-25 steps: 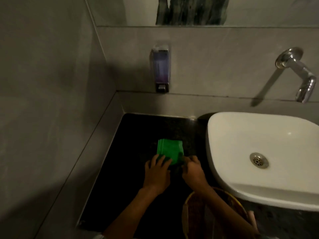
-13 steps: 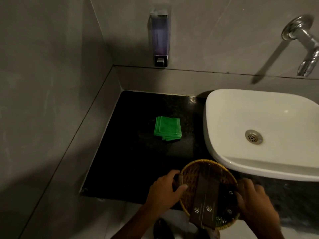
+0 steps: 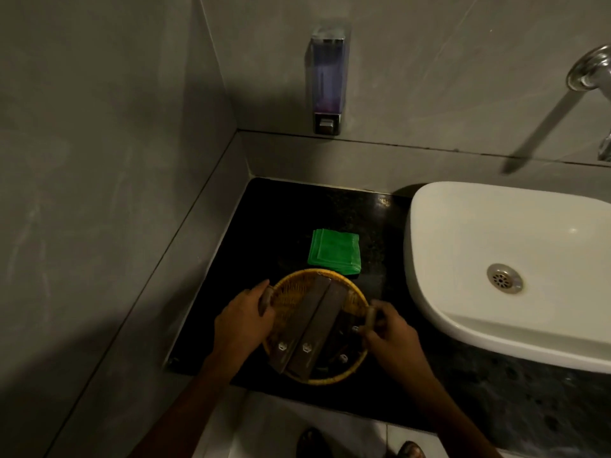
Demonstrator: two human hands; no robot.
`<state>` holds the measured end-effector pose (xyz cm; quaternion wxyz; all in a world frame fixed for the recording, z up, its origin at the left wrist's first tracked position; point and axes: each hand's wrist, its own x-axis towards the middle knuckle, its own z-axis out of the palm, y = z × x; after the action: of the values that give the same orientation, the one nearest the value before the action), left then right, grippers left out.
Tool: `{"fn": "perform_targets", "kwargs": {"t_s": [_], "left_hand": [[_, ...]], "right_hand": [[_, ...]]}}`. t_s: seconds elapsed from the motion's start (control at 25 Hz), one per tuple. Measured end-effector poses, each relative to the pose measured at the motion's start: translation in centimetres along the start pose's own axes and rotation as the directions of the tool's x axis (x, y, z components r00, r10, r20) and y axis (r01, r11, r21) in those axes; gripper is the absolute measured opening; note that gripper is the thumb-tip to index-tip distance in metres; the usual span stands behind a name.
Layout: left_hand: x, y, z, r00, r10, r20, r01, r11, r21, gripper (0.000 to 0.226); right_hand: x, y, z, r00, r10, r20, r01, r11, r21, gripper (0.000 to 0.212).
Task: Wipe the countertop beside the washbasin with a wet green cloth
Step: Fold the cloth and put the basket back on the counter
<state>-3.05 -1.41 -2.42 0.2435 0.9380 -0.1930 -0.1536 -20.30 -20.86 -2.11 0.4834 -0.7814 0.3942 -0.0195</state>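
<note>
The folded green cloth [image 3: 334, 251] lies flat on the black countertop [image 3: 231, 292], left of the white washbasin [image 3: 496, 233]. Neither hand touches it. Just in front of the cloth a round wicker basket [image 3: 291, 292] sits on the countertop, with two long dark packets and small items inside. My left hand [image 3: 243, 320] grips the basket's left handle and my right hand [image 3: 390, 335] grips its right handle.
A soap dispenser [image 3: 326, 81] is mounted on the back wall above the countertop. A chrome tap [image 3: 591, 74] projects at the upper right. Grey tiled walls close the left and back sides. The floor and my feet show below the counter edge.
Both hands left the green cloth, took the wicker basket by its handles and brought it from the counter's front edge onto the countertop, right up to the cloth.
</note>
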Motion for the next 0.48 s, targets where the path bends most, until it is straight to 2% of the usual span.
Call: {"fn": "perform_targets", "kwargs": {"t_s": [0.08, 0.2, 0.28, 0.36, 0.48], "left_hand": [[0.9, -1.8, -0.8, 0.999, -0.028, -0.025, 0.029, 0.999, 0.043, 0.046], [1.8, -3.5, -1.0, 0.997, -0.067, 0.035, 0.064, 0.995, 0.073, 0.047], [2.1, -3.6, -0.7, 0.998, -0.066, 0.023, 0.063, 0.99, 0.128, 0.049], [2.8, -2.6, -0.6, 0.998, -0.029, -0.05, 0.04, 0.975, 0.221, 0.052], [4.2, 0.3, -0.6, 0.992, 0.119, -0.034, -0.106, 0.962, 0.253, 0.052]], "right_hand": [[1.0, -1.1, 2.2, 0.998, -0.026, 0.052, 0.024, 0.998, 0.053, 0.038], [2.8, -1.2, 3.8, 0.993, -0.048, 0.108, 0.046, 0.999, 0.023, 0.036], [5.4, -1.3, 2.8, 0.998, -0.052, -0.024, 0.051, 0.997, -0.057, 0.037], [9.1, -2.1, 1.6, 0.987, -0.005, -0.159, -0.017, 0.991, -0.134, 0.041], [14.2, -3.6, 1.9, 0.984, 0.091, -0.156, -0.121, 0.974, -0.194, 0.048]]}}
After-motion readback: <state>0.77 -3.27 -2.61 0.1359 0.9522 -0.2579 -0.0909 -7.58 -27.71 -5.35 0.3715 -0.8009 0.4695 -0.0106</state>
